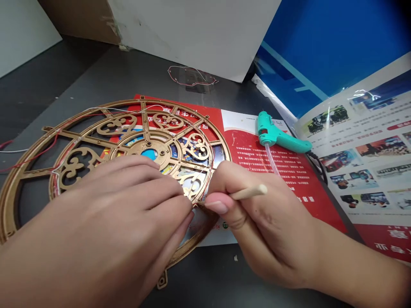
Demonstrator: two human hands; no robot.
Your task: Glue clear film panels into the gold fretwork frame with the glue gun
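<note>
Dark grey bench top (96, 72), with a white board (199, 34) and a blue panel (321, 42) leaning at the back. Centre-left lies a gold openwork wheel (162, 150), flat, partly over a red printed sheet (298, 179); thin red and white wires (28, 158) run along its left rim and spokes. Left hand (105, 222): palm down, fingers straight and together, spread over the lower part of the wheel, fingertips pressing at its lower right rim; it grips nothing. Right hand (266, 222): closed on a wooden stick (248, 193), pinched between thumb and fingers, blunt end pointing right, working end meeting the left fingertips at the rim. That tip is hidden by the thumb, so I cannot tell what it touches. Teal glue gun (279, 139) lies on the red sheet, well apart from both hands, a clear glue rod trailing from its back. A picture brochure in clear film (362, 149) sits at the right. Judgement: step in hand looks like fine work with the stick tip at the rim, possibly seating a wire, while the flat hand pins the frame. Any further move calls for the left hand to hold firm pressure so the wheel cannot slide, and for light, controlled force on the stick, since the lattice looks thin.
</note>
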